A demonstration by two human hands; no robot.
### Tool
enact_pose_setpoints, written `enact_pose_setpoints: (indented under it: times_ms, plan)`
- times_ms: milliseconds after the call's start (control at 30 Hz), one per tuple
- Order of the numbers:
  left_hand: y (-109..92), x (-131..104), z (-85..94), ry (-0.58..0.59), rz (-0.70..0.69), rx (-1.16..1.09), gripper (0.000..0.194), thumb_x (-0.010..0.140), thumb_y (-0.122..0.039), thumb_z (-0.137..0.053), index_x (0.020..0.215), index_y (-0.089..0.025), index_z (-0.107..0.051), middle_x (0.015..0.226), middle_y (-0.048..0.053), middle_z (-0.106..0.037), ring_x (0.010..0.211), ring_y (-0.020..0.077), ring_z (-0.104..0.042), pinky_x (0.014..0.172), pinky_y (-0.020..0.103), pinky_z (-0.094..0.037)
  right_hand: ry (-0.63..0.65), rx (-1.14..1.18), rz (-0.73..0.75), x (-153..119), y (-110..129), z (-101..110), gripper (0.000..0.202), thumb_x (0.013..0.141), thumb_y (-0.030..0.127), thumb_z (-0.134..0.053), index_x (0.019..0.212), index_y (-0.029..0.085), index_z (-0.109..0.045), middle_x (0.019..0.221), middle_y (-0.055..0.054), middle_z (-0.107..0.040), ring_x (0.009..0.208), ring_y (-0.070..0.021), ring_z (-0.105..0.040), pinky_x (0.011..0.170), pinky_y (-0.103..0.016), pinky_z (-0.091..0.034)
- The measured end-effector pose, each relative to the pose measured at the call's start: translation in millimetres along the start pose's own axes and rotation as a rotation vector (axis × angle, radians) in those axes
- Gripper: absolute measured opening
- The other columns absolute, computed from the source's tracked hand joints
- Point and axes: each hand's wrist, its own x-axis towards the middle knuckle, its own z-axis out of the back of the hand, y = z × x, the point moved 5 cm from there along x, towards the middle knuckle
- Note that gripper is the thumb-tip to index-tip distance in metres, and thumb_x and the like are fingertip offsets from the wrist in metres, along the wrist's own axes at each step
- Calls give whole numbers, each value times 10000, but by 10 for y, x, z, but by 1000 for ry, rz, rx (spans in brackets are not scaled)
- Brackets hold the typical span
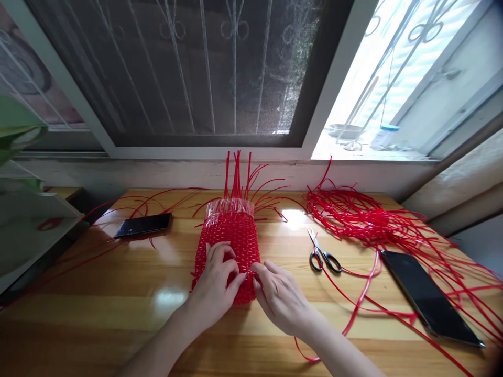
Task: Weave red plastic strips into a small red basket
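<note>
A red woven basket lies on the wooden table in front of me, with long loose strands sticking out at its far end around a clear plastic piece. My left hand rests on the weave, fingers bent, its thumb reaching toward the right side. At the basket's right edge, my right hand has thumb and index finger pinched together close to my left thumb. Whatever sits in that pinch is too small to make out.
Scissors with black handles lie right of the basket. Behind them is a tangled heap of red plastic strands, trailing toward a dark phone at right. Another phone lies at left. A window stands behind the table.
</note>
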Motion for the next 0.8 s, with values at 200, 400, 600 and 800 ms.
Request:
enact_pose_setpoints:
  times_ms: [200, 400, 600, 800]
  plan:
    - [369, 55, 244, -196, 159, -251, 215, 922, -302, -513, 731, -216, -561, 1039, 68, -575, 1099, 231, -593, 973, 419, -501, 318, 664, -514, -75, -416, 112, 376, 982, 546, -305, 929, 210, -464, 638, 31, -410, 563, -119, -362, 543, -240, -310]
    - [427, 60, 281, -326, 223, -315, 236, 942, -375, -455, 763, -231, -508, 937, 51, -581, 982, 229, -639, 906, 425, -515, 422, 442, -540, -115, -552, 229, 423, 935, 528, -425, 697, 185, -488, 617, -1, -434, 567, -122, -358, 521, -253, -259]
    - [310, 3, 184, -381, 252, -387, 208, 988, -366, -360, 888, -235, -486, 928, 58, -641, 931, 209, -656, 853, 383, -526, 65, -97, -290, -6, -411, 322, 188, 948, 297, -492, 880, 177, -621, 829, -90, -655, 809, -247, -565, 670, -333, -397]
    - [220, -30, 145, -397, 223, -460, 264, 1002, -384, -340, 862, -237, -509, 994, 57, -637, 1013, 187, -619, 919, 338, -500, -48, 313, -158, 118, -137, 270, 332, 996, 368, -443, 1251, 238, -611, 1035, -91, -621, 988, -213, -539, 880, -358, -450]
